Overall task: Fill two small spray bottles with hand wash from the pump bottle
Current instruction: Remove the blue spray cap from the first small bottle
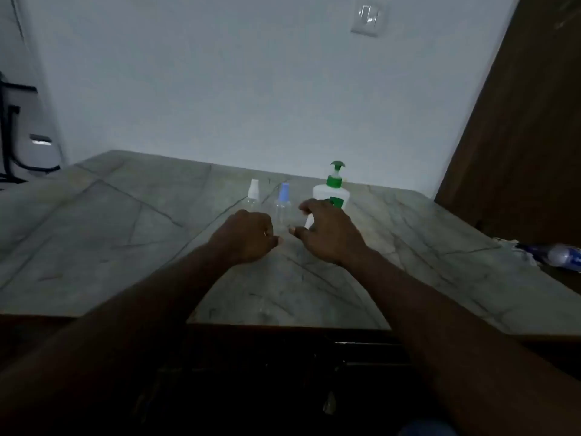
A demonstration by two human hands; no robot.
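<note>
While spread, right hand (330,234) by pump bottle (330,194)

I am counting two sprayers, a white-capped sprayer (253,191) and a blue-capped sprayer (284,194), both standing at twelve o'clock from the hands. I am seeing one pump bottle (332,191), sitting at three o'clock from the blue-capped sprayer. Two hands are showing, the left hand (248,236) and the right hand (330,236). One table (125,234) is carrying all three bottles. In my view, one switch (367,18) is sitting at one o'clock, and one blurred blue-and-white object (562,253) is lying at three o'clock.
</note>
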